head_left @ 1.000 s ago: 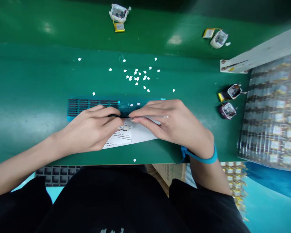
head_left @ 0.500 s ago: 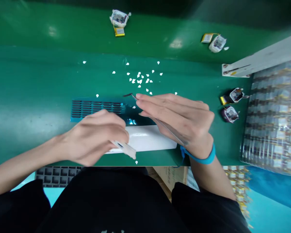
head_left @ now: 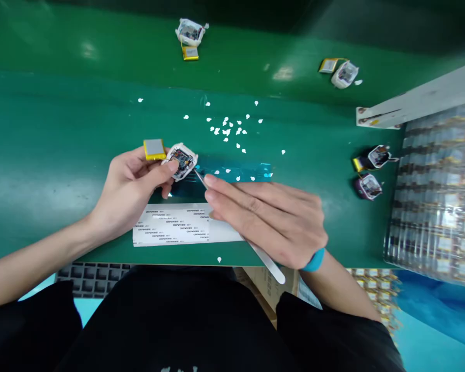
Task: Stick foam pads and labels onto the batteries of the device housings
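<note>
My left hand [head_left: 129, 194] grips a small white device casing [head_left: 181, 161] with an open circuit board; a yellow-edged flat battery [head_left: 154, 149] hangs off its left side. My right hand [head_left: 263, 217] pinches metal tweezers [head_left: 265, 261], whose tip touches the casing's right edge. Below the hands lies a white label sheet [head_left: 170, 225] with rows of printed stickers. A shiny blue film strip [head_left: 236, 173] lies just behind my right fingers.
Small white paper bits [head_left: 227, 126] are scattered over the green mat. More casings with batteries sit at the back [head_left: 189, 35] [head_left: 343, 72] and at the right [head_left: 374, 157] [head_left: 366, 185]. A tray of packed parts [head_left: 434, 191] fills the right side.
My left hand moved from the label sheet up and left and now holds a casing with its battery. My right hand swung the tweezers' tip onto the casing. The dark slotted strip is out of sight.
</note>
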Demonstrator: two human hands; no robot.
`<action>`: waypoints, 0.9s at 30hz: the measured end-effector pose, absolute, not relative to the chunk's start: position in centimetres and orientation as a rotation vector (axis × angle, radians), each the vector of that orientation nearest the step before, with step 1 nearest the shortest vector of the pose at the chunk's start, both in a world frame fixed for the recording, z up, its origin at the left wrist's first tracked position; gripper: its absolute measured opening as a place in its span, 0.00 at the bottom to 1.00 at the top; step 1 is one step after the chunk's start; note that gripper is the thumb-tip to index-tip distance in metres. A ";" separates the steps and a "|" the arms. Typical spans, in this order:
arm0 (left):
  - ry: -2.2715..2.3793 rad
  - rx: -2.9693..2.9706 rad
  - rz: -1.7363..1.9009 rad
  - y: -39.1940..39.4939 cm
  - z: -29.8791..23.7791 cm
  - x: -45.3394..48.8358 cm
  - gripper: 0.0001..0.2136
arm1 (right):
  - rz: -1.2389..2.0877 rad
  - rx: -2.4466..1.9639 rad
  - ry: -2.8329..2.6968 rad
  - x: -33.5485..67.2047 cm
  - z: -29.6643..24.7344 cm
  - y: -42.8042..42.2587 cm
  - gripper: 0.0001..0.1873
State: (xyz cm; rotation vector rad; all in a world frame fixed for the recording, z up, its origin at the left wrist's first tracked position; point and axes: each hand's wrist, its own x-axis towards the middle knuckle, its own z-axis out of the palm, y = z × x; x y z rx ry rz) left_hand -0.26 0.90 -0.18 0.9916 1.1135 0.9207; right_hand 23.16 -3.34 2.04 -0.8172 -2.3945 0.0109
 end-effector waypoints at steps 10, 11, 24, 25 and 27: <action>1.124 1.086 1.058 1.7 -0.7 -0.5 0.11 | 0.496 -1.133 -2.208 24.0 0.9 -1.1 0.08; 1.129 1.116 1.033 1.5 -0.7 -0.4 0.11 | 0.518 -1.168 -2.201 24.0 0.9 -1.0 0.07; 1.160 1.251 0.885 1.1 -0.6 -0.3 0.10 | 0.357 -1.273 -2.208 22.6 -0.2 -2.2 0.12; 1.154 1.248 0.889 1.1 -0.7 -0.2 0.09 | 0.351 -1.268 -2.218 22.6 -0.2 -2.2 0.11; 1.147 1.232 0.898 1.2 -0.7 -0.1 0.09 | 0.356 -1.237 -2.222 22.6 -0.3 -2.3 0.09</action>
